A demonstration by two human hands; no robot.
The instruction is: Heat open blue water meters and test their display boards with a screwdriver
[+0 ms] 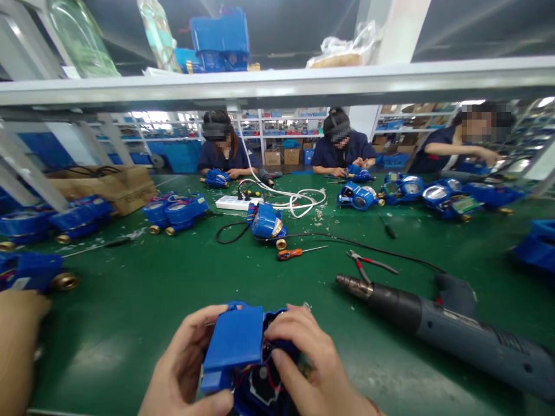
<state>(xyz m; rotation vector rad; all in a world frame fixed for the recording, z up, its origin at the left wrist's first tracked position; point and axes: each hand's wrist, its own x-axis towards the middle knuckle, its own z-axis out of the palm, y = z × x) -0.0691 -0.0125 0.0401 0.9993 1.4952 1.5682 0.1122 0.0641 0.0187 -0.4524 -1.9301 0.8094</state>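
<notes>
Near the bottom centre a blue meter housing (236, 338) is held low over the green table, with red and dark wires showing inside its open part. My left hand (184, 364) wraps round its left side, thumb at the lower edge. Over the open part, my right hand (310, 358) has its thumb and fingers bent together at the wires; what they pinch, if anything, is too small to make out. An orange screwdriver (290, 253) and red-handled pliers (370, 263) lie beyond.
A large heat gun (433, 318) lies at right. Another person's hand (19, 323) is at far left by a blue meter (30, 271). A power strip (237, 203), cables and more meters spread behind. A shelf (277, 86) crosses above; people sit opposite.
</notes>
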